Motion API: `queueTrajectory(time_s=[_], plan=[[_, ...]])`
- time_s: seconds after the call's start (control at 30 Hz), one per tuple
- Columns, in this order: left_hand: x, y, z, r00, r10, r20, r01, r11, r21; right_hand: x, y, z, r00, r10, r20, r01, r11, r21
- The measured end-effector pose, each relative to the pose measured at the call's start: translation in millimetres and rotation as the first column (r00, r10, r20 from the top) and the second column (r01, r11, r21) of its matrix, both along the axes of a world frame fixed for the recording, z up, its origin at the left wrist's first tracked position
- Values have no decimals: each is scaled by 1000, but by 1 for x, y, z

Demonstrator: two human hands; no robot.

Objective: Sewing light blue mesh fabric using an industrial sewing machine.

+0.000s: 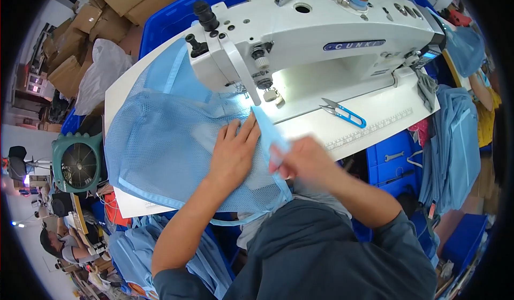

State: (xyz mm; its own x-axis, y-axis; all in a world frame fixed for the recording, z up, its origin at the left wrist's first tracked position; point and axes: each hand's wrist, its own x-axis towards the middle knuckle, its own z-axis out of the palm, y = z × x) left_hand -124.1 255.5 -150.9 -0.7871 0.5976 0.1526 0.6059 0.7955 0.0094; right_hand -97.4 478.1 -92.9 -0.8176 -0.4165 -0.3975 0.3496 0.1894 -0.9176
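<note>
With fingers slightly spread, the left hand point(234, 152) presses blue mesh point(155, 139) overhanging the white table point(391, 99)'s front edge, while the blurred right hand point(302, 162) pinches a light-blue strip point(266, 126) beside the sewing machine point(332, 24)'s open under-arm gap.

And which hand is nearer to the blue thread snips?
Right. The right hand is below-left of the blue thread snips in the picture; the left hand lies farther left, on the blue mesh.

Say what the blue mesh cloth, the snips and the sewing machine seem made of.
Blue mesh cloth: probably synthetic, matte; open holes show.
Snips: likely metal blades, by their grey sheen; blue handle, possibly plastic.
Sewing machine: likely painted metal; smooth, glossy white.
</note>
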Motion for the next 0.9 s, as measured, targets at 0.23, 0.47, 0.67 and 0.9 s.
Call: queueTrajectory(time_s=[0.23, 0.47, 0.67, 0.9], plan=[[-2, 11, 24, 915, 227, 334, -384, 747, 542, 50, -16, -55, 665, 278, -693, 83, 895, 439], [-21, 21, 31, 402, -37, 915, -867, 307, 393, 42, -14, -44, 681, 198, -705, 55, 946, 319], [-27, 20, 22, 356, -138, 924, -908, 182, 377, 40, -14, -49, 661, 166, -731, 45, 965, 260], [-27, 23, 10, 369, -111, 923, -886, 259, 385, 33, -9, -48, 495, 529, -689, -77, 817, 572]])
